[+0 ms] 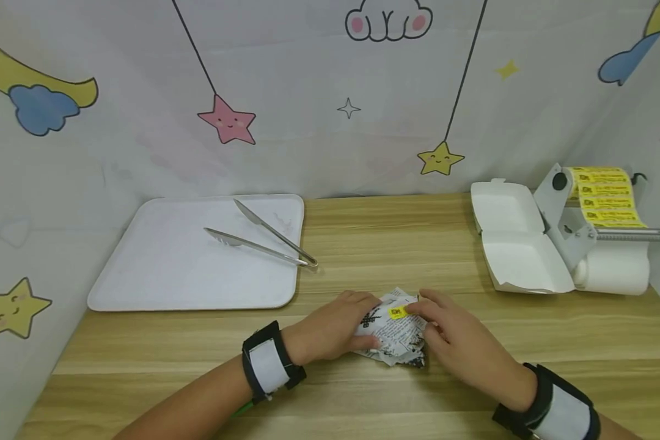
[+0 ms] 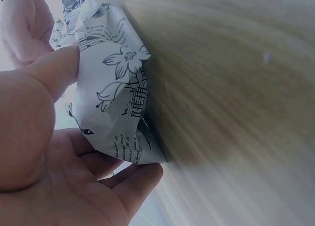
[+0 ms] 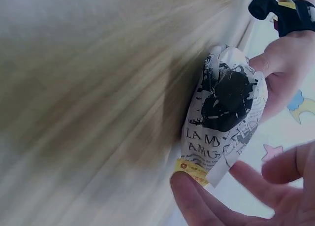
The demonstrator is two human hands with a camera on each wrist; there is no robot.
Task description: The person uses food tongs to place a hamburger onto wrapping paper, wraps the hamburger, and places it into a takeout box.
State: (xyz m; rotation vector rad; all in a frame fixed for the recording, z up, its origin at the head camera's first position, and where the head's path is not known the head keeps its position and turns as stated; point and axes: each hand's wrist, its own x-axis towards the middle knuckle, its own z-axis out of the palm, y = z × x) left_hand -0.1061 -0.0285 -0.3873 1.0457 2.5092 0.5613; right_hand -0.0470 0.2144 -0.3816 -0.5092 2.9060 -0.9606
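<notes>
A packet wrapped in black-and-white printed paper lies on the table in front of me. My left hand holds its left side, with the thumb along the near edge and the fingers at the far side, as the left wrist view shows. On the packet's top is a small yellow label. My right hand reaches in from the right, a fingertip pressing on this label's edge. In the right wrist view its fingers are spread, one fingertip right at the yellow label. Whatever is inside the paper is hidden.
Metal tongs lie spread on a white tray at the left. At the back right stands an opened white takeaway box, beside a label dispenser carrying a roll of yellow labels. A patterned curtain backs the table.
</notes>
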